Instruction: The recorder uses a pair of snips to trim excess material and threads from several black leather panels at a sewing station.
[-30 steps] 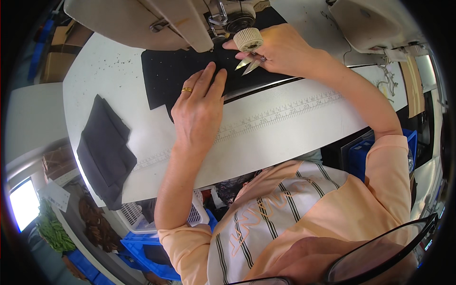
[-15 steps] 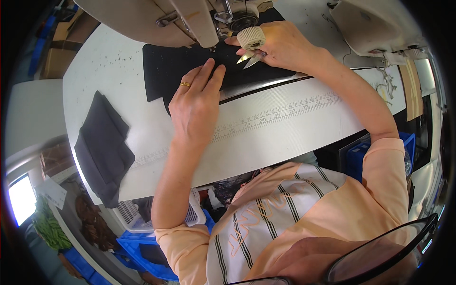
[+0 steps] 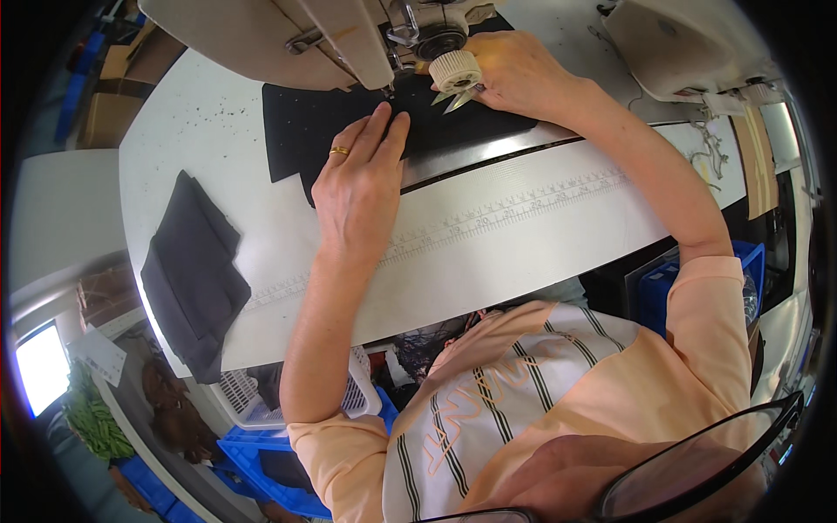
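Observation:
Black fabric (image 3: 296,126) lies on the white table of a sewing machine (image 3: 344,39), running beneath its needle area. My left hand (image 3: 359,187) rests on this cloth with fingers stretched forward, the fingertips just in front of the presser foot (image 3: 389,91). On the far side to the right, my right hand (image 3: 532,77) is closed around thread snips (image 3: 457,101), whose two blades point toward the left hand and stand apart. Some right fingers are hidden behind the machine's round white knob (image 3: 455,71).
A separate folded dark cloth piece (image 3: 196,270) lies at the table's left edge. A printed ruler scale (image 3: 479,222) runs along the table front. Below stand a white basket (image 3: 244,397) and blue crates (image 3: 270,453). Loose threads (image 3: 711,155) lie at right.
The right part of the black fabric has shifted away from me, baring more of the metal plate. My right hand and the snips moved slightly away; my left hand stayed nearly in place.

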{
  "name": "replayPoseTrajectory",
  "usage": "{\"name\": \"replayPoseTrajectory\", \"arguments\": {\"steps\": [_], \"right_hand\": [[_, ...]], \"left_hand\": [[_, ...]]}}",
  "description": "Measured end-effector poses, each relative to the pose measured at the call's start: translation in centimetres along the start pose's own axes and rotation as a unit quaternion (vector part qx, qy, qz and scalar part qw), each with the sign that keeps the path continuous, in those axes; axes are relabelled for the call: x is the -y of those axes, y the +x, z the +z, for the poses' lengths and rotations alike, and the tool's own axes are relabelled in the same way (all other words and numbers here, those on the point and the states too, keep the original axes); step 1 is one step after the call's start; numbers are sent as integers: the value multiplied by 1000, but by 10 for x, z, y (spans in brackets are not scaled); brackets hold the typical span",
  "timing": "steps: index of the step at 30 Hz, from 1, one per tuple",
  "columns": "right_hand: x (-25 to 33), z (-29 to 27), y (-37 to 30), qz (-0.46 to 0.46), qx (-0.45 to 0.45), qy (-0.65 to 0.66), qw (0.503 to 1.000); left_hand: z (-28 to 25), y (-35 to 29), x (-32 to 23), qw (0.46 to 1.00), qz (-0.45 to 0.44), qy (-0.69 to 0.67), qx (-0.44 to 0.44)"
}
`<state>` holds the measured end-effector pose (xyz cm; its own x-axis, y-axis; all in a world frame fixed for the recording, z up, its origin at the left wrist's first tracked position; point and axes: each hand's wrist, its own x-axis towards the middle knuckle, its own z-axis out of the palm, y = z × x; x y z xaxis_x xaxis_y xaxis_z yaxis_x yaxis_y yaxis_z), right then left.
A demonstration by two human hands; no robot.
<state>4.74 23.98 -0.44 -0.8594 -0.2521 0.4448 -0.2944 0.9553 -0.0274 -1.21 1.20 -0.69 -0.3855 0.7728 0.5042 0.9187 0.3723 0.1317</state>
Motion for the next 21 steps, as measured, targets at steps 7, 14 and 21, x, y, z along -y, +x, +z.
{"name": "replayPoseTrajectory", "arguments": {"steps": [7, 14, 21], "right_hand": [[-3, -6, -11, 88, 39, -5, 995], [-2, -29, -68, 235, -1, 186, 954], [-10, -29, -61, 225, -8, 177, 958]], "left_hand": [[2, 0, 0, 1000, 1, -10, -9], [4, -1, 0, 1000, -3, -7, -13], [-15, -15, 8, 999, 18, -17, 20]]}}
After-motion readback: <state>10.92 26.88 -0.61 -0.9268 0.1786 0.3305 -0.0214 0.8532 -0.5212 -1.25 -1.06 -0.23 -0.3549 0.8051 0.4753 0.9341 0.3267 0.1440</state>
